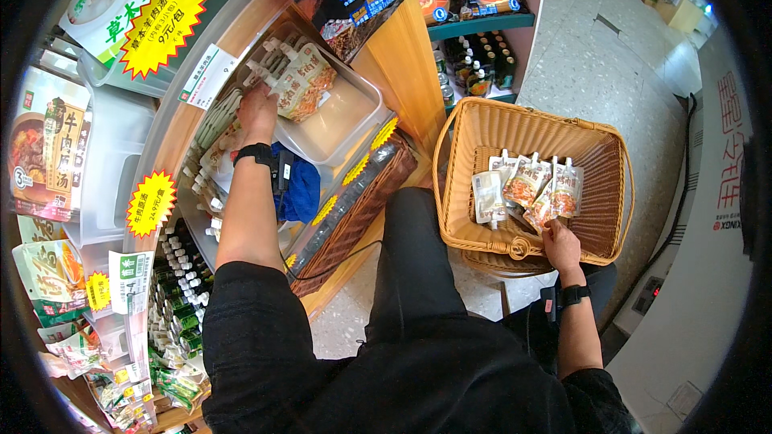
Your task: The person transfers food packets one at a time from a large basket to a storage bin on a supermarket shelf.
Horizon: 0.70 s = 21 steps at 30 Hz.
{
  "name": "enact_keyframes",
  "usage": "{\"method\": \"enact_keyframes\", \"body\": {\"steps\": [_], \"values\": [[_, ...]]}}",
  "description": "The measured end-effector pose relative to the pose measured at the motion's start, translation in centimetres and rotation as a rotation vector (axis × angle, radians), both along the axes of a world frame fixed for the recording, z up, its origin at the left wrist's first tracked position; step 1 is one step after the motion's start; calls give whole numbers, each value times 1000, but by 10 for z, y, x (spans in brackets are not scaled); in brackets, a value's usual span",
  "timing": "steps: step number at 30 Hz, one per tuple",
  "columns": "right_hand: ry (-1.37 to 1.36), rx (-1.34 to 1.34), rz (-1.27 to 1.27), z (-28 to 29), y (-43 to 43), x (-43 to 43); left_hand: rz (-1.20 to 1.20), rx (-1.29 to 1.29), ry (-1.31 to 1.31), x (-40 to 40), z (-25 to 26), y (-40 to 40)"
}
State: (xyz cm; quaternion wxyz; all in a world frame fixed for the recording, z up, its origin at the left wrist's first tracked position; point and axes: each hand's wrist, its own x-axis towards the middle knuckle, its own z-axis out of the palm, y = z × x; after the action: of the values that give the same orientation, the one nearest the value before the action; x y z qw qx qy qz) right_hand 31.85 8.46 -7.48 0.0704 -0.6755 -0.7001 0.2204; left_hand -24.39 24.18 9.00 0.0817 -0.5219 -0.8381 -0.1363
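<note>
My left hand (258,113) reaches into a clear plastic bin (356,93) on the shelf, against a row of white spouted food pouches (304,87) standing at its back. Its fingertips are partly hidden among them, so a firm hold cannot be made out. Over the front rim of a wicker basket (461,193), my right hand (561,246) pinches the lower corner of a spouted pouch (540,211). Several similar pouches (523,184) lie on the basket floor, most with spouts pointing away from me; one plain-backed pouch (490,196) has its spout towards me.
A blue cloth (301,184) lies beside the bin, under my left wrist. Yellow price tags (356,170) line the shelf front above a brown wicker panel (362,211). Bottles (482,63) stand on a shelf behind the basket. A white cabinet (693,289) rises at the right.
</note>
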Motion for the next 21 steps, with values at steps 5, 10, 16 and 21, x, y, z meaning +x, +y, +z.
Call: {"method": "enact_keyframes", "body": {"steps": [5, 10, 16, 21], "values": [[14, 21, 2, -5, -2, 4, -21, -18, 63, 5, -1, -2], [-4, 31, 10, -1, -2, 2, -42, -25, 25, 3, -1, -5], [6, 51, 16, -1, -2, -1, -91, 9, 41, 2, 1, -14], [-16, 77, 5, -5, -4, 4, -136, 220, 39, 2, 4, -15]]}}
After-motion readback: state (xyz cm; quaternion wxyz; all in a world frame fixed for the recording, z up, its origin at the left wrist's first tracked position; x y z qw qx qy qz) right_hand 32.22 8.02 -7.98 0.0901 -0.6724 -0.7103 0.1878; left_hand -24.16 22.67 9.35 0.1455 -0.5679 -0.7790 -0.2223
